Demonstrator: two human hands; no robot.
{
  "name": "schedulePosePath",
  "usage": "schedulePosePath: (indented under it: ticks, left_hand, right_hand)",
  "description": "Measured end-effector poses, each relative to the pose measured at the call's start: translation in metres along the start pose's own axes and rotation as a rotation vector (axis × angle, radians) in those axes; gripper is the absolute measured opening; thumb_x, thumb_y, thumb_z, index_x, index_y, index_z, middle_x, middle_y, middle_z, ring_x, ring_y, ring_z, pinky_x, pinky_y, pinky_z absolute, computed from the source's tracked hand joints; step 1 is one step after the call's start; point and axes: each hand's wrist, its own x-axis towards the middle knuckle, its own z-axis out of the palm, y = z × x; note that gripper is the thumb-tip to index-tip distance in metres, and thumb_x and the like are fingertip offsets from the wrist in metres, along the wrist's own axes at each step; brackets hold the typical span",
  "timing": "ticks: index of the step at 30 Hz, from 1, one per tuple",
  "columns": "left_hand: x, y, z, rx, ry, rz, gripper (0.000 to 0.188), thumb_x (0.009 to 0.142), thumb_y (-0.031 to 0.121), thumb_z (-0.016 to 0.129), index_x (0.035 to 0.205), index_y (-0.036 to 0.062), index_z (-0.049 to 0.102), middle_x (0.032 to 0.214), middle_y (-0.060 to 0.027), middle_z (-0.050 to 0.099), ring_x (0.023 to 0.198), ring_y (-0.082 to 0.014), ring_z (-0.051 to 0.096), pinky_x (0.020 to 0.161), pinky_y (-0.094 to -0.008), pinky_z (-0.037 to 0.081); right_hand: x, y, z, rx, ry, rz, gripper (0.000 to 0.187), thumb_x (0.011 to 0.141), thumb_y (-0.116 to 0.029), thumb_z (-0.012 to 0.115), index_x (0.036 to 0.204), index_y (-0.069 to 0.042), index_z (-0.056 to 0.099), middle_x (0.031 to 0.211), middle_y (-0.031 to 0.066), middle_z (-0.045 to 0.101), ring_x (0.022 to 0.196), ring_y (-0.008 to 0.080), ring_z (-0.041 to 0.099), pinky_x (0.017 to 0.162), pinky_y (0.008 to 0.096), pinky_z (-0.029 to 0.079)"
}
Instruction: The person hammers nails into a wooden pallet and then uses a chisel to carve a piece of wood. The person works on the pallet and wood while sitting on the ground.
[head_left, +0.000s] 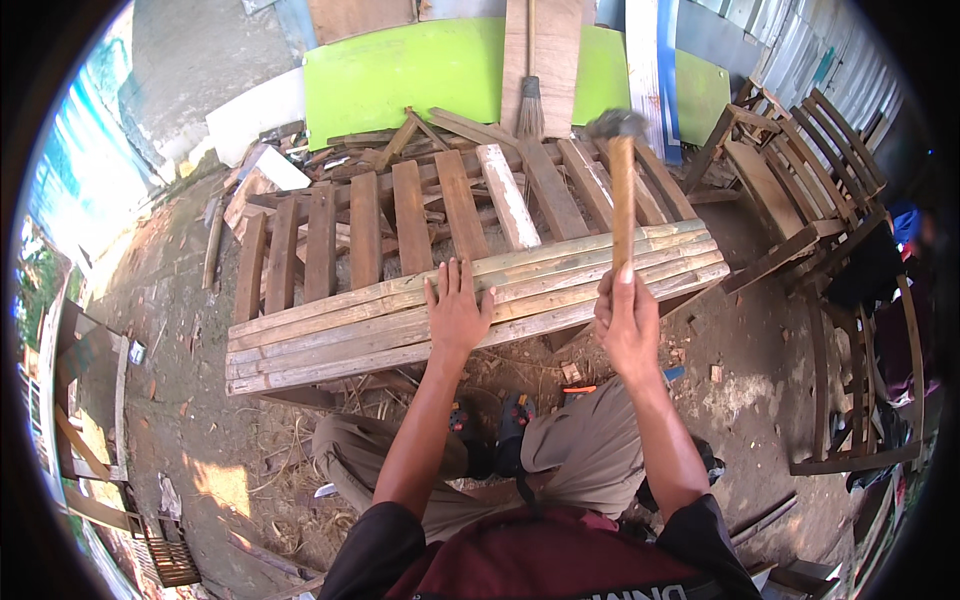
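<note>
In the head view, the only one given, laying the left hand (457, 315) palm down on the slats (335, 332), with fingers apart and pointing away from the body, gripping nothing. Clasping the hammer (622, 205) in the right hand (630, 322), with fingers wrapped around the low end of the handle and thumb lying along it. Finding the slats straight ahead of the body, lying side by side along the near ends of the bars (408, 218), running lengthwise from left to right and slanting slightly away toward the right. Touching them near mid-length with the left hand; holding the right hand farther along, nearer their right end. Pointing the hammer's handle away from the body, across the slats' long axis, with the blurred head showing past their far edge; leaving its height above the wood impossible to tell. Wearing a dark red shirt (470, 560) with pale lettering (640, 592) at the lower edge, partly cut off; showing no readable label on slats, bars or hammer. Seeing a broom (531, 105) standing upright behind the bars.
</note>
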Motion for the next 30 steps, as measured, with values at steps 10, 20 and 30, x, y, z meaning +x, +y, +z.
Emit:
schedulePosePath:
  ticks: [10, 20, 30]
  left_hand:
    - [0.003, 0.003, -0.005, -0.060, 0.000, -0.011, 0.072, 0.099, 0.048, 0.050, 0.151, -0.0009, 0.039, 0.155, -0.0217, 0.041, 0.149, -0.0364, 0.030, 0.122, -0.0581, 0.015]
    - [0.004, 0.008, -0.009, -0.077, -0.037, -0.054, 0.070, 0.100, 0.047, 0.050, 0.152, 0.0011, 0.038, 0.156, -0.0200, 0.040, 0.150, -0.0348, 0.028, 0.123, -0.0574, 0.015]
    - [0.004, 0.006, -0.007, -0.078, -0.018, -0.065, 0.070, 0.099, 0.046, 0.053, 0.151, 0.0014, 0.040, 0.155, -0.0202, 0.041, 0.149, -0.0355, 0.029, 0.123, -0.0574, 0.016]
  right_hand:
    - [0.075, -0.028, -0.006, -0.217, -0.379, 0.453, 0.048, 0.108, -0.048, 0.042, 0.103, -0.002, 0.052, 0.063, -0.0053, 0.033, 0.045, 0.0043, 0.028, 0.040, 0.0236, 0.023]
    - [0.139, -0.057, 0.011, -0.469, -0.553, 0.638, 0.041, 0.108, -0.036, 0.040, 0.109, 0.003, 0.052, 0.068, -0.0055, 0.035, 0.050, 0.0049, 0.031, 0.039, 0.0245, 0.027]
    - [0.163, -0.071, 0.025, -0.680, -0.681, 0.645, 0.038, 0.107, -0.032, 0.039, 0.105, 0.003, 0.054, 0.069, -0.0045, 0.039, 0.052, 0.0053, 0.036, 0.043, 0.0240, 0.030]
